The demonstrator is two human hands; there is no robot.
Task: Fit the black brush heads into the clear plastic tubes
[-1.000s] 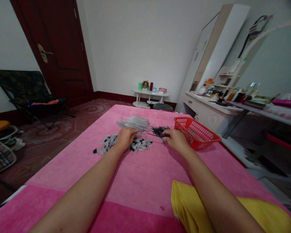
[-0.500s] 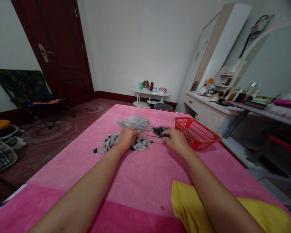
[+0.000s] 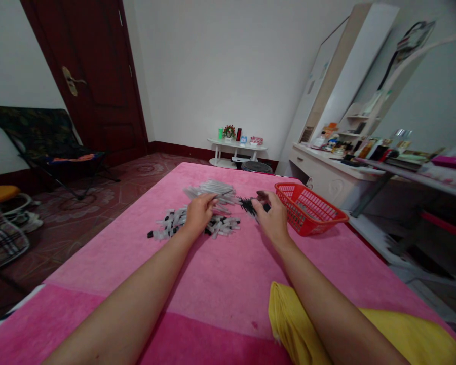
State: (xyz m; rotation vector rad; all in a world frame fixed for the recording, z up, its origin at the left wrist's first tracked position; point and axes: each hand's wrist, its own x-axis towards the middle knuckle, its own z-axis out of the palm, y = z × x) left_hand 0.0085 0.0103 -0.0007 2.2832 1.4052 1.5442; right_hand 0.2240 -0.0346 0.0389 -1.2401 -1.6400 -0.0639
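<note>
My left hand (image 3: 199, 213) pinches a thin dark rod (image 3: 225, 193), which looks like a pen refill and points to the right. Below and around this hand lies a loose heap of clear and black pen caps (image 3: 171, 221). Just beyond it is a pile of clear pen barrels (image 3: 211, 187). With thumb and fingers apart, my right hand (image 3: 272, 215) hovers over a small pile of black pen tips (image 3: 246, 204). I see nothing held in it, and it partly hides that pile.
A red plastic basket (image 3: 317, 222) stands right of my right hand, with small parts inside. A yellow cloth (image 3: 294, 319) lies under my right forearm on the pink table cover (image 3: 220, 289). Beyond are a white shelf (image 3: 235, 145) and a cluttered dresser (image 3: 323, 175).
My right hand has let go of the rod's end and its fingers have spread. The left hand keeps the rod, now raised slightly and tilted up to the right.
</note>
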